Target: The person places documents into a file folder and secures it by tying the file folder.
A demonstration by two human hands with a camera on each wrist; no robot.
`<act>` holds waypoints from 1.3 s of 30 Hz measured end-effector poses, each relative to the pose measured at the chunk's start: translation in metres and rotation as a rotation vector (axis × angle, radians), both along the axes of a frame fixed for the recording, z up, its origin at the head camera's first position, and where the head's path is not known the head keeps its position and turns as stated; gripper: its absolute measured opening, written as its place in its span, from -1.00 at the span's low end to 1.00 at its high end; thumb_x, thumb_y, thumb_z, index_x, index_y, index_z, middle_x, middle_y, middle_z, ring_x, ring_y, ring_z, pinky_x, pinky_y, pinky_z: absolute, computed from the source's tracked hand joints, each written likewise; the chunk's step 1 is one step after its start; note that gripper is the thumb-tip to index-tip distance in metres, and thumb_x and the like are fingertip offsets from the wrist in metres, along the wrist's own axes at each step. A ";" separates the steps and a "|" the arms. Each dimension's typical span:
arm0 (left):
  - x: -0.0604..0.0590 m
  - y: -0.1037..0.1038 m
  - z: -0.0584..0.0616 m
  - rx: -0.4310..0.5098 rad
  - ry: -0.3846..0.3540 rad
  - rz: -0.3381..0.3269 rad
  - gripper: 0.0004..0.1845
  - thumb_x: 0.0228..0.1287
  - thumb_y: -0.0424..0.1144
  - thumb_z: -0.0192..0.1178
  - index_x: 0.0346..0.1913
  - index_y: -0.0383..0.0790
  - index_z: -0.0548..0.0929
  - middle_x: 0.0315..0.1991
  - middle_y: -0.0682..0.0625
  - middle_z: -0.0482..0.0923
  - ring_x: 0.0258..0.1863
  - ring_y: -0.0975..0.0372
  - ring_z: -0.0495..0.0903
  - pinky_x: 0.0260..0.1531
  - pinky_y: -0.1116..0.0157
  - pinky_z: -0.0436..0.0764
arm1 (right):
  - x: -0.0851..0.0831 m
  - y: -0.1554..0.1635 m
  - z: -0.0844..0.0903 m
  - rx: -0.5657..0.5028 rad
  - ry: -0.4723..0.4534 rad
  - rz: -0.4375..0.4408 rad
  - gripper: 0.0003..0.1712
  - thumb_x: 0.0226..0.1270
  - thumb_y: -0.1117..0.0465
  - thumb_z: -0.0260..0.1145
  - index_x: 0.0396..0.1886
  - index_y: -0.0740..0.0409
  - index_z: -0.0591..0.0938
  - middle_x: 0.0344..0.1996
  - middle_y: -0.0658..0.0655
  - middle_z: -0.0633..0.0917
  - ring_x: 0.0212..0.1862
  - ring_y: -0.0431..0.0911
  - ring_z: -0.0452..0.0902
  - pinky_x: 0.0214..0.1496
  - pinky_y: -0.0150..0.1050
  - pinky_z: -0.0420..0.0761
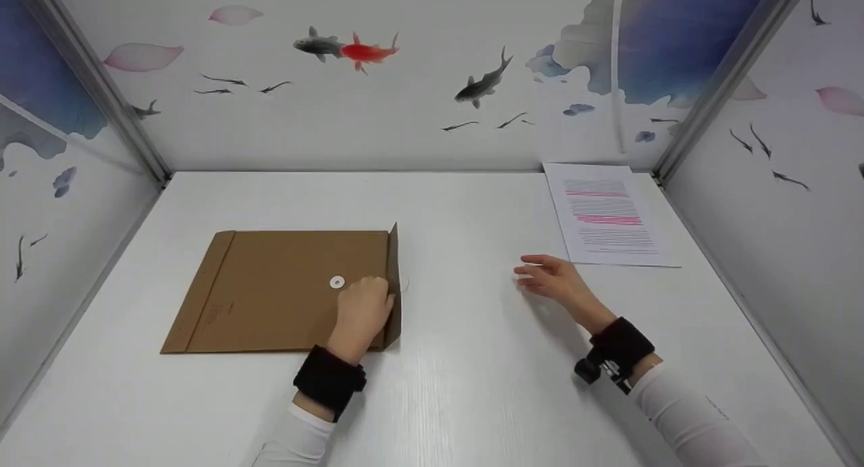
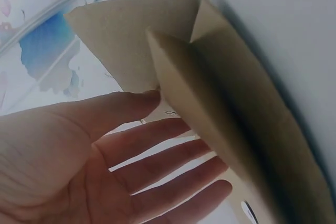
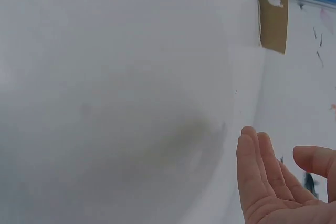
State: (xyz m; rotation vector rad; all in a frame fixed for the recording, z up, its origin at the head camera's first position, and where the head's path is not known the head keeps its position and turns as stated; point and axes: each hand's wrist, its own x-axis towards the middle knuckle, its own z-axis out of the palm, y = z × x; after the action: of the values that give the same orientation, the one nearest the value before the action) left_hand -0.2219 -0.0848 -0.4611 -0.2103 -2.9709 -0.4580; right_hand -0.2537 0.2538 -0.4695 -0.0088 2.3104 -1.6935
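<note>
A brown kraft document envelope (image 1: 283,285) lies on the left half of the white desk, with a white round button (image 1: 337,282) on its upper face. Its flap (image 1: 394,285) stands raised along the right side. My left hand (image 1: 364,308) is at that end, its thumb and fingers at the edge of the envelope. In the left wrist view, the thumb (image 2: 131,106) and fingertips meet the brown board beside a dark fold or gap. Over the desk to the right, my right hand (image 1: 550,278) holds nothing, its fingers extended and apart from the thumb.
White paper (image 1: 607,217) with printed lines and pink highlighting lies at the back right, near my right hand. Walls (image 1: 418,116) painted with fish border the desk at the back and both sides. A thin string (image 1: 406,283) shows beside the flap.
</note>
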 end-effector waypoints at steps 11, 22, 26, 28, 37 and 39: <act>0.014 0.011 -0.005 -0.084 0.199 -0.090 -0.86 0.33 -0.26 0.36 -0.26 -0.31 0.74 -0.27 -0.11 0.73 -0.36 0.06 0.71 -0.52 0.16 0.68 | -0.012 0.073 -0.002 0.313 0.093 -0.184 -0.42 0.63 0.12 0.08 0.42 0.44 0.41 0.36 0.47 0.52 0.28 0.07 0.59 0.18 -0.49 0.55; 0.016 0.022 -0.003 -0.140 0.368 -0.151 -0.80 0.22 -0.25 0.45 -0.15 -0.26 0.77 -0.13 -0.07 0.78 -0.11 0.10 0.75 -0.48 0.22 0.72 | -0.016 0.126 -0.006 0.527 0.125 -0.292 -0.43 0.61 0.17 0.00 0.40 0.51 0.38 0.34 0.59 0.45 0.40 0.41 0.38 0.43 0.20 0.42; 0.016 0.026 -0.003 -0.164 0.399 -0.203 -0.84 0.18 -0.27 0.48 -0.22 -0.22 0.76 -0.18 -0.03 0.77 -0.09 0.15 0.75 -0.49 0.29 0.70 | -0.018 0.138 -0.006 0.604 0.132 -0.268 -0.43 0.59 0.20 0.02 0.37 0.57 0.38 0.30 0.66 0.44 0.33 0.47 0.42 0.37 0.27 0.45; 0.017 0.027 -0.004 -0.175 0.402 -0.231 -0.85 0.18 -0.26 0.49 -0.22 -0.20 0.77 -0.19 -0.02 0.77 -0.11 0.17 0.75 -0.48 0.31 0.70 | -0.019 0.144 -0.007 0.647 0.144 -0.244 -0.43 0.58 0.20 0.03 0.36 0.59 0.38 0.30 0.69 0.43 0.33 0.50 0.41 0.36 0.31 0.44; 0.020 0.031 -0.007 -0.158 0.392 -0.343 -0.81 0.16 -0.22 0.50 -0.18 -0.19 0.80 -0.19 -0.03 0.80 -0.11 0.14 0.78 -0.26 0.28 0.76 | -0.018 0.160 -0.018 0.792 0.096 -0.142 -0.35 0.56 0.15 0.02 0.49 0.45 0.28 0.45 0.71 0.16 0.50 0.60 0.04 0.51 0.44 0.15; 0.021 0.030 -0.008 -0.157 0.391 -0.355 -0.81 0.16 -0.22 0.51 -0.20 -0.19 0.80 -0.20 -0.02 0.80 -0.14 0.15 0.77 -0.27 0.28 0.75 | -0.017 0.161 -0.018 0.831 0.105 -0.122 -0.37 0.57 0.13 0.02 0.48 0.41 0.32 0.44 0.74 0.14 0.48 0.63 0.05 0.49 0.45 0.17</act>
State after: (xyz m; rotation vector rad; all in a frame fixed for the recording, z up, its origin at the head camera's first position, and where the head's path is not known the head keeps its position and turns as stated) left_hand -0.2008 -0.0544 -0.4692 -0.7566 -2.5832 -0.1869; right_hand -0.2710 0.4143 -0.4873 0.2140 2.9556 -0.6687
